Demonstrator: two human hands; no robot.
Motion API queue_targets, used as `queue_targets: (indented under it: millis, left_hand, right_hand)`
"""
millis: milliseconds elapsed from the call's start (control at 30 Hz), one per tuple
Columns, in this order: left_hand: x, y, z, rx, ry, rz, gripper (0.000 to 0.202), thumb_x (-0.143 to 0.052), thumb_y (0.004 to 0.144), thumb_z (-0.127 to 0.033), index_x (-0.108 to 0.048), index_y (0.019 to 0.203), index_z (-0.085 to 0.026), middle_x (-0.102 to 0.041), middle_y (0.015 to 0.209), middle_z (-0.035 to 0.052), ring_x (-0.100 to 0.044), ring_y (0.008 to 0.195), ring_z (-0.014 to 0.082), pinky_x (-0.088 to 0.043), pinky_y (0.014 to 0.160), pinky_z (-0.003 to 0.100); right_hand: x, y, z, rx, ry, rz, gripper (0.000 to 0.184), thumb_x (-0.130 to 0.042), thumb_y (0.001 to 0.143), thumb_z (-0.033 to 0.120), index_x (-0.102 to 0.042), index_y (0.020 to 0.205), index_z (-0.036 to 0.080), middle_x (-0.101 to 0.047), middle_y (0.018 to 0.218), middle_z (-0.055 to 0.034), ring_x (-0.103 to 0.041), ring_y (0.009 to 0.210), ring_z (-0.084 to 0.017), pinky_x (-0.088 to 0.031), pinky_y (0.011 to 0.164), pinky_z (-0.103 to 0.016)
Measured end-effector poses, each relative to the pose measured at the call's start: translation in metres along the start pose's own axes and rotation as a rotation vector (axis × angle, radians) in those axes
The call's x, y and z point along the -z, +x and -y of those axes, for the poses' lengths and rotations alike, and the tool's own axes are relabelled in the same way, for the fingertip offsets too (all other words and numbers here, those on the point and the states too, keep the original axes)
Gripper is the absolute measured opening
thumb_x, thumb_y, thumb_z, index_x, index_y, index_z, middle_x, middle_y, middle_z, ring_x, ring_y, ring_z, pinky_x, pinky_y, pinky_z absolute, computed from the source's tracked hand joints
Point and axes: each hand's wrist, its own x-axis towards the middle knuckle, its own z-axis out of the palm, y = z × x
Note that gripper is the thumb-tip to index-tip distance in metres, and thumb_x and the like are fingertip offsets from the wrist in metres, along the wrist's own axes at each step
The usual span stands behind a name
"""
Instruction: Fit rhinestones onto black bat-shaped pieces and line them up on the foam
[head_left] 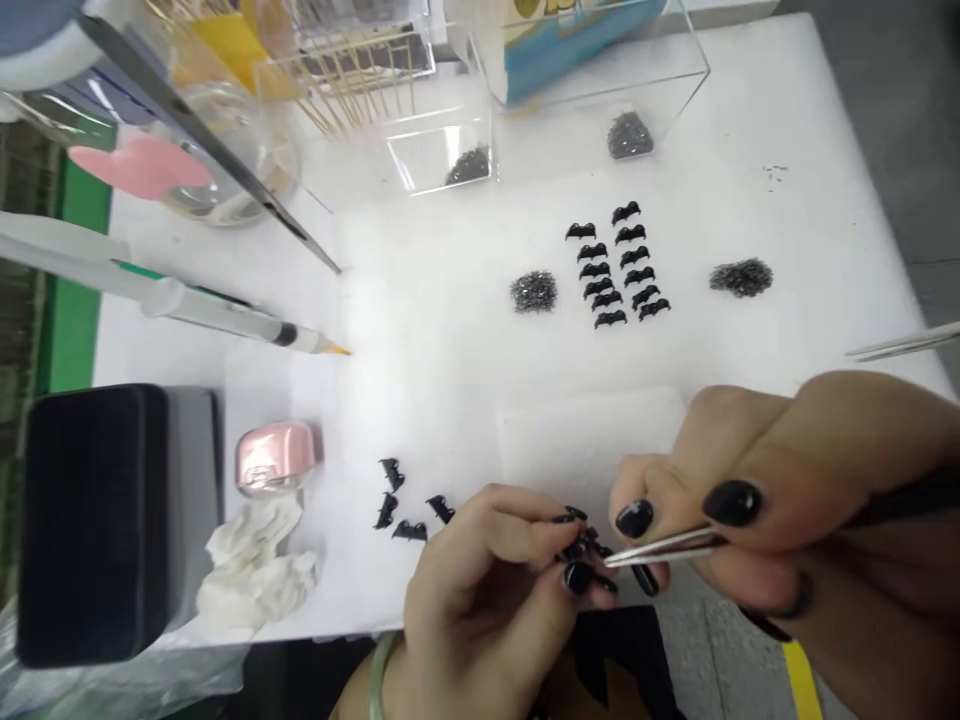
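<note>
A: Right in at the small black piece point(581, 545); it sits at the fingertips of the left hand point(487, 590), by the table's near edge, too tiny to read in detail!

B: And pinched, definitely; the left thumb and fingers close around it and nearly hide it; what of the right hand point(810, 490)?

A: That one grips silver tweezers point(667, 550); their points come right up to the piece, though whether they touch it or hold anything, I can't tell!

B: Fine tweezer work at the piece is the step in hand, I'd judge; the next move calls for a steady left pinch and a light, precise squeeze on the right.

A: Look at the pose; left fingers curled inward, right hand in from the side, thumb over the shanks, points aimed leftward!

B: Just beyond the left hand, loose bat-shaped pieces point(386, 512) lie on the white table point(420, 370); farther up, two columns of bat-shaped pieces point(595, 270) sit between a dark bead pile point(534, 292) and a second bead pile point(741, 277).

A: And out left, a syringe point(240, 322) and a pink case point(276, 455)!
</note>
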Motion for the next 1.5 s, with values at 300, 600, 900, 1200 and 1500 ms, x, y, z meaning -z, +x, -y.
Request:
queue_targets:
  millis: [300, 600, 900, 1200, 1500]
  left_hand:
    - [-0.001, -0.003, 0.001, 0.075, -0.101, -0.075, 0.026, -0.071, 0.098, -0.003, -0.079, 0.113, -0.023, -0.075, 0.104, 0.004, -0.081, 0.069, 0.0145, -0.071, 0.064, 0.021]
    - [-0.004, -0.001, -0.003, 0.077, -0.071, -0.149, 0.019, -0.078, 0.095, -0.008, -0.081, 0.108, -0.021, -0.08, 0.1, 0.0014, -0.081, 0.069, 0.0132, -0.068, 0.06, 0.016]
    - [-0.005, -0.001, -0.003, 0.084, -0.03, -0.151, 0.014, -0.077, 0.097, -0.012, -0.08, 0.107, -0.022, -0.08, 0.1, 0.0018, -0.079, 0.063, 0.0134, -0.069, 0.056, 0.02]
    - [-0.004, -0.001, -0.002, 0.078, -0.02, -0.15, 0.016, -0.078, 0.096, -0.01, -0.081, 0.107, -0.021, -0.079, 0.102, 0.0023, -0.08, 0.064, 0.0133, -0.07, 0.059, 0.019]
    - [-0.006, -0.001, -0.004, 0.077, -0.021, -0.173, 0.016, -0.079, 0.095, -0.011, -0.082, 0.106, -0.023, -0.079, 0.098, 0.0013, -0.08, 0.066, 0.0134, -0.07, 0.06, 0.019]
  right_hand:
    - [0.006, -0.005, -0.028, 0.072, -0.025, 0.23, 0.032, -0.066, 0.097, 0.004, -0.062, 0.114, 0.031, -0.074, 0.1, 0.0011, -0.077, 0.085, -0.019, -0.065, 0.107, -0.043]
    - [0.004, -0.002, -0.029, 0.1, -0.143, 0.255, 0.021, -0.061, 0.103, 0.011, -0.058, 0.111, 0.03, -0.073, 0.101, 0.0054, -0.076, 0.084, -0.013, -0.065, 0.107, -0.036]
    - [-0.001, -0.005, -0.03, 0.125, -0.151, 0.173, 0.024, -0.063, 0.097, 0.007, -0.06, 0.109, 0.027, -0.073, 0.093, 0.0059, -0.077, 0.083, -0.015, -0.065, 0.11, -0.039]
    - [-0.001, -0.002, -0.029, 0.15, -0.176, 0.165, 0.024, -0.067, 0.093, 0.007, -0.06, 0.106, 0.026, -0.074, 0.093, 0.003, -0.079, 0.09, -0.019, -0.068, 0.104, -0.038]
    - [-0.002, -0.002, -0.024, 0.074, -0.122, 0.106, 0.022, -0.073, 0.091, 0.01, -0.066, 0.102, 0.028, -0.073, 0.088, 0.0003, -0.08, 0.099, -0.024, -0.071, 0.089, -0.034]
